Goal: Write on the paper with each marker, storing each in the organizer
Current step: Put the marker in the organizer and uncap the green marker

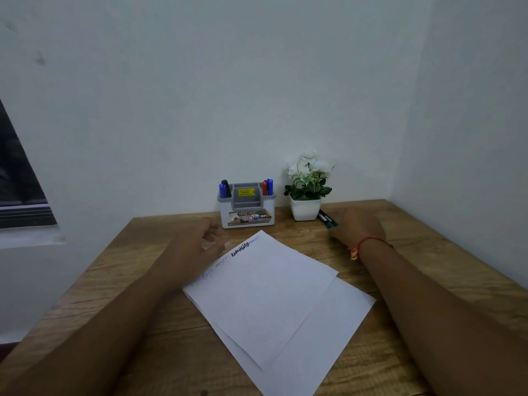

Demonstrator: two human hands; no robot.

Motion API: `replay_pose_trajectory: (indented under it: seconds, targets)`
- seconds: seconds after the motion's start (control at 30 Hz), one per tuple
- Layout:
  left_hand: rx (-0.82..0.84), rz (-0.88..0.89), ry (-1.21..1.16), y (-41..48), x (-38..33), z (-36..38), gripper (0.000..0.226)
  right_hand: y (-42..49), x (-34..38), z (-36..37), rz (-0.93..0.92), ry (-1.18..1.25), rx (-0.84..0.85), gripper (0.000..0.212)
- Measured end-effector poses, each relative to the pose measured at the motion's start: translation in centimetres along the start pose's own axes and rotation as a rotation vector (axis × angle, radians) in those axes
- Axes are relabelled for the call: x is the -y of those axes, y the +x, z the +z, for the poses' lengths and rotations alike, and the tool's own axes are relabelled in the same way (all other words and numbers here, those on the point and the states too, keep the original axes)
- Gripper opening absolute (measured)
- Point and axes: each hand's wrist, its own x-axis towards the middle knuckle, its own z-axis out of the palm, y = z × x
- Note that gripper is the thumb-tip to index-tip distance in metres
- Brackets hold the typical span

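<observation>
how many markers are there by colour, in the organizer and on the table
blue-capped markers, in grey-and-white plastic organizer: 2
black-capped marker, same organizer: 1
red-capped marker, same organizer: 1
green-ended marker on wooden table: 1
dark marker beside it, colour unclear: 1
total: 6

Plant pot (305,210) stands between the organizer (247,218) and the loose markers (328,219).

Paper (274,295) angled on wooden table (137,284), scribbles along far edge. Organizer (247,221) at wall, holding stored markers (225,188). Left hand (197,244) loose at paper's corner. Right hand (360,227) at loose markers (328,220) beside flowerpot (305,209).
</observation>
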Motion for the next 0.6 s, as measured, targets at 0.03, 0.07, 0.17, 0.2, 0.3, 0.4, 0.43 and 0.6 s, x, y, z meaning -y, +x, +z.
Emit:
replay_pose_trajectory:
  seconds: [0.03, 0.07, 0.17, 0.2, 0.3, 0.4, 0.43, 0.6]
  targets:
    - [-0.002, -0.002, -0.002, 0.0, 0.0, 0.0, 0.039, -0.1, 0.0, -0.1, -0.005, -0.001, 0.003, 0.027]
    - [-0.005, -0.002, -0.007, 0.0, 0.0, 0.0, 0.039, -0.1, 0.0, -0.1, -0.006, 0.0, 0.004, 0.027]
    - [-0.007, -0.001, -0.022, -0.2, 0.0, 0.0, 0.039, -0.2, -0.2, -0.2, 0.005, -0.001, 0.0, 0.025]
    - [-0.007, 0.0, -0.024, -0.2, 0.0, 0.0, 0.038, -0.2, -0.2, -0.3, 0.015, 0.003, -0.001, 0.026]
    - [-0.003, -0.003, -0.01, -0.2, -0.3, 0.0, 0.037, -0.1, -0.4, -0.4, 0.054, 0.028, -0.007, 0.025]
    - [-0.004, -0.005, 0.002, -0.1, -0.3, 0.0, 0.038, 0.1, -0.8, -0.6, 0.088, 0.084, -0.045, 0.022]
    - [-0.003, -0.004, 0.003, -0.1, -0.3, -0.1, 0.037, 0.1, -0.9, -0.7, 0.095, 0.107, -0.058, 0.022]
    - [-0.006, -0.004, -0.016, -0.3, -0.3, -0.1, 0.036, -0.1, -1.2, -1.2, 0.046, 0.321, -0.211, 0.017]
